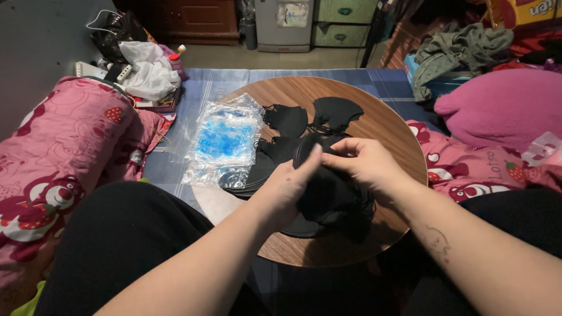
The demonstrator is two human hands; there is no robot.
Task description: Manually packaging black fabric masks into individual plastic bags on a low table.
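Head view, looking down over a round wooden table (391,126) set on a blue sheet.

Left hand (291,186) curled around a black face mask (328,190), thumb up along its folded edge; grip closed on the fabric. Right hand (363,164) pinching the same mask from the other side, fingertips tight on its upper rim near the left thumb. Mask held just above the near half of the tabletop, over a loose pile of black masks (266,167) that spreads left and back. Two more black masks (313,117) lying flat side by side toward the far edge of the table, apart from the hands.

Clear plastic bags with blue print (225,140) stacked at the table's left edge, partly overhanging it, touching the mask pile.

Pink cartoon-print blanket (64,146) bunched on the left, a matching pink stretch on the right under a plain pink pillow (503,105). White crumpled cloth (149,73) beyond the bags. Green garment (462,50) heaped at upper right. Dark trouser legs in the foreground at both sides.
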